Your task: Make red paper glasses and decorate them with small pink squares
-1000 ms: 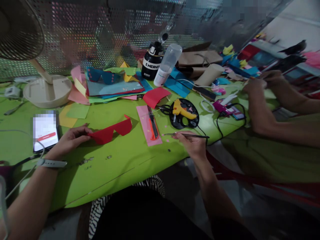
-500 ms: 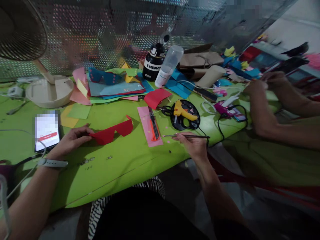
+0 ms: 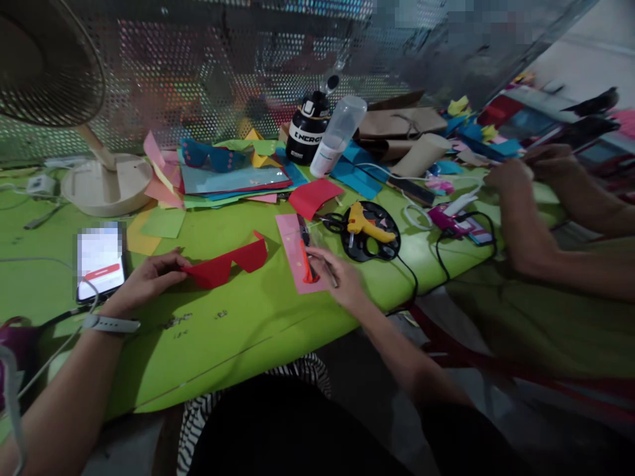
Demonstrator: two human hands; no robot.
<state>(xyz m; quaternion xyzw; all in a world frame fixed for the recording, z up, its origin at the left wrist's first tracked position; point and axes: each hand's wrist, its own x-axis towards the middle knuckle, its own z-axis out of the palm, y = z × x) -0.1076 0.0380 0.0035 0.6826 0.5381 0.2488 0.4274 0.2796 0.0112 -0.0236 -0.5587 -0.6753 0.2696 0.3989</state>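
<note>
My left hand pinches the left end of a red paper glasses shape, which stands partly raised off the green table. My right hand, somewhat blurred, is closed on a thin tweezers-like tool over the right side of a pink paper strip. An orange cutter lies on that strip, right by my right fingertips. Just behind it are a folded red paper piece and black-handled scissors.
A yellow glue gun rests on a black palette. Behind stand a black bottle and a clear bottle. A phone and fan base are at left. Another person's hands work at right.
My right hand has moved left with the thin tool, from beside the palette to the orange cutter. My left hand keeps its hold on the red paper glasses. The view has shifted slightly.
</note>
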